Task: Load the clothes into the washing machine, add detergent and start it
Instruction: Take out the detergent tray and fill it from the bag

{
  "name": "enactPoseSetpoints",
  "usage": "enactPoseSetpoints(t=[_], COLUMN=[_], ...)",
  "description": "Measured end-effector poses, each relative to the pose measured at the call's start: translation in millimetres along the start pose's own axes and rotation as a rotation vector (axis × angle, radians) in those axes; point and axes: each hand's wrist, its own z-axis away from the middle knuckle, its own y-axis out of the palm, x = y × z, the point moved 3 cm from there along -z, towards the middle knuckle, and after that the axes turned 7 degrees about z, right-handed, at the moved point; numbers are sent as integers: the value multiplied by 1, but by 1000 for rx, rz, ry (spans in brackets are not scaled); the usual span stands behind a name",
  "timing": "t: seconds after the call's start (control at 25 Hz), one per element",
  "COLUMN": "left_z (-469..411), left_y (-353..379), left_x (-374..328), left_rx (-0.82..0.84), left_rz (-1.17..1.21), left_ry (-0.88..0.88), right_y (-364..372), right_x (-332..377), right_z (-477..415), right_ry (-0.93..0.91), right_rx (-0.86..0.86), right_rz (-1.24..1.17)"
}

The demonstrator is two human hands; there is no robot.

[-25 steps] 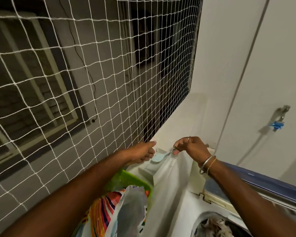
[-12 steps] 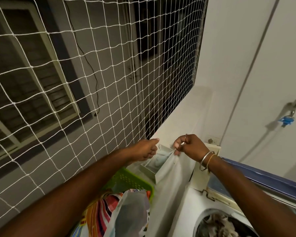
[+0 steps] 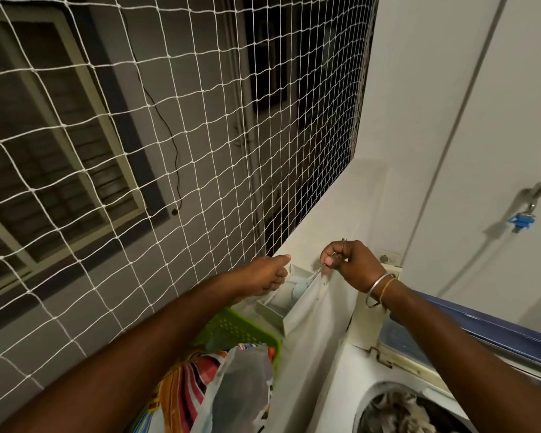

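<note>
Head view: an open white cardboard detergent box (image 3: 274,307) sits on a pale ledge (image 3: 322,232), between the two hands. The left hand (image 3: 267,275) curls its fingers round the box's left rim. The right hand (image 3: 353,264), with two metal bangles (image 3: 380,289) at the wrist, pinches the thin handle of a pale-blue scoop (image 3: 300,287) whose bowl dips into the box. Below right, the white washing machine (image 3: 334,385) shows its round drum mouth with crumpled grey clothes (image 3: 397,410) inside. A perforated green plastic basket (image 3: 231,329) stands just left of it, holding a glossy striped bag (image 3: 200,385). Knotted white net (image 3: 200,151) covers the opening.
</note>
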Motion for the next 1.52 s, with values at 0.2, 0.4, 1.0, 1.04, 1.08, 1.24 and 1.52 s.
enactPoseSetpoints(t=[0.2, 0.4, 1.0, 1.04, 1.08, 1.24, 1.52], left_z=[7, 13, 80, 86, 91, 120, 210], left_y=[1, 4, 15, 17, 18, 18, 18], left_x=[-3, -7, -26, -27, -28, -30, -35], left_rx=[-14, -46, -27, -25, -20, -3, -12], left_rz=[15, 56, 48, 57, 67, 64, -13], left_ry=[-30, -66, -30, -10, 12, 107, 310], right_y=[-2, -6, -25, -27, -29, -41, -61], right_x=[5, 18, 51, 52, 53, 60, 110], right_z=[3, 10, 53, 60, 67, 102, 171], right_ry=[-33, -143, -362, -314, -265, 14, 175], right_rx=[-82, -201, -420, -439, -452, -505, -391], right_rz=[70, 168, 421, 384, 343, -70, -485])
